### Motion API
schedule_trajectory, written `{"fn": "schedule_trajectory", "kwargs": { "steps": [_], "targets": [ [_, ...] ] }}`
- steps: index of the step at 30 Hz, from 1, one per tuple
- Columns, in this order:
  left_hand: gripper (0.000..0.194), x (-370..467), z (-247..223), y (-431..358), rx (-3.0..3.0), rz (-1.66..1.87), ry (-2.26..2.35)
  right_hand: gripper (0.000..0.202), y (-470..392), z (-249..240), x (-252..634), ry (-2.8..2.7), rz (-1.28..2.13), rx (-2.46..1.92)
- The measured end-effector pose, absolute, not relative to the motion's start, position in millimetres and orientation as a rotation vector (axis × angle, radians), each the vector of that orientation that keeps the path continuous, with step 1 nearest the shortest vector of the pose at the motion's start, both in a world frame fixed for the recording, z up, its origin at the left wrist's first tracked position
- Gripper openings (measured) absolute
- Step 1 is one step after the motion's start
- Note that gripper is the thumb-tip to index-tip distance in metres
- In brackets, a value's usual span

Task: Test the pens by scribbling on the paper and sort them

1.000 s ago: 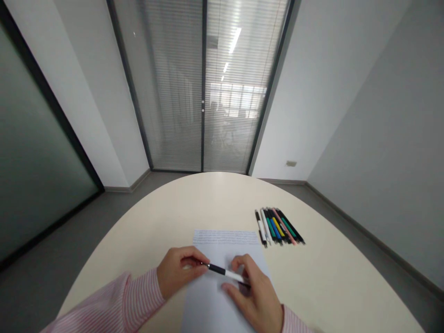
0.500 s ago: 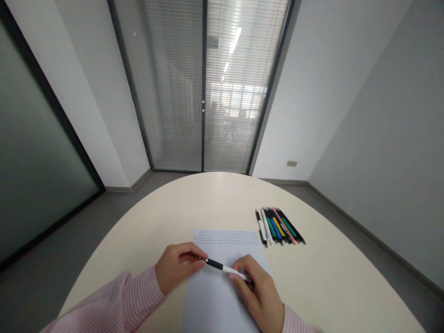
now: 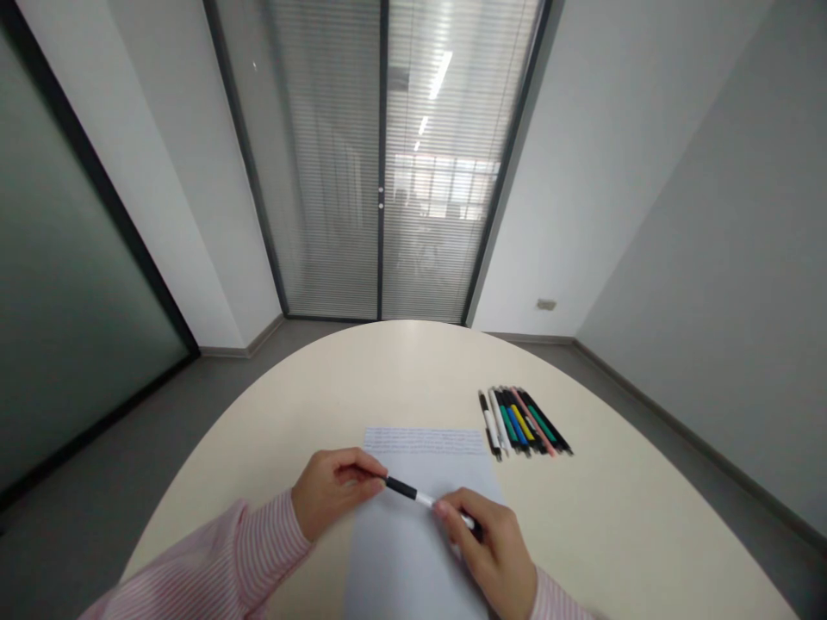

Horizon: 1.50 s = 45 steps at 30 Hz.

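1. Hands meet over a sheet of paper [image 3: 413, 551] on a cream round table [image 3: 388, 379]. The left hand [image 3: 332, 491] pinches the black end of a black-and-white pen [image 3: 419, 498] between thumb and fingertips.
2. The right hand [image 3: 494, 551] closes its fingers around the other end of the pen, so that end is hidden.
3. The pen lies almost flat, just above the paper; whether it touches the sheet, I cannot tell.
4. Faint handwriting runs along the far edge of the paper, too small to read.
5. The near edge of the paper is cut off by the picture border and both pink striped sleeves [image 3: 251, 560].
6. A row of coloured pens [image 3: 523, 422] lies to the right of the sheet, side by side; their exact number is hard to count.
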<state>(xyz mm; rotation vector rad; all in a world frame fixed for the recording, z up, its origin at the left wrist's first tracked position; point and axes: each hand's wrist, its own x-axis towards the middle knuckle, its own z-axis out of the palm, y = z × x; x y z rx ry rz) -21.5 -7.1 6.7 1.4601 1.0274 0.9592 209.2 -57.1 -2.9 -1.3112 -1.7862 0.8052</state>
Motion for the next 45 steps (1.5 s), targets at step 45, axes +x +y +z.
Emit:
{"fn": "schedule_trajectory", "kwargs": {
  "steps": [45],
  "targets": [
    [0.048,-18.6,-18.6,-24.9,2.428,0.595,0.499,0.053,38.8,10.0,123.9,-0.889,1.49,-1.003]
  ]
}}
